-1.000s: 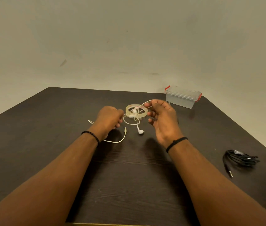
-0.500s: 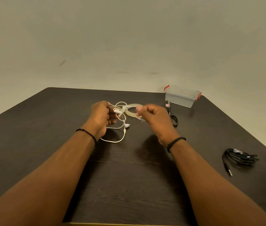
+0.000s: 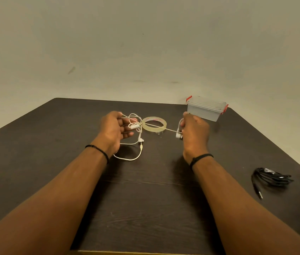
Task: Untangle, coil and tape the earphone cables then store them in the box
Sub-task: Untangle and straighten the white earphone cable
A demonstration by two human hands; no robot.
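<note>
A white earphone cable [image 3: 155, 125] stretches taut between my two hands above the dark table. My left hand [image 3: 114, 128] holds the tangled loops and the inline remote of the cable. My right hand [image 3: 194, 130] grips the other end, with an earbud [image 3: 178, 134] showing at its lower edge. A second earbud and the plug hang below the left hand, and slack cable lies on the table. A roll of clear tape [image 3: 154, 124] lies flat behind the stretched cable. The clear box [image 3: 206, 108] with red clips stands closed at the back right.
A coiled black earphone cable [image 3: 269, 178] with its plug lies at the right of the table [image 3: 145, 199]. The table's right edge runs close to it. A plain wall rises behind the table.
My hands have moved apart, the right one going right towards the box, and the white cable between them is now pulled taut over the tape roll.
</note>
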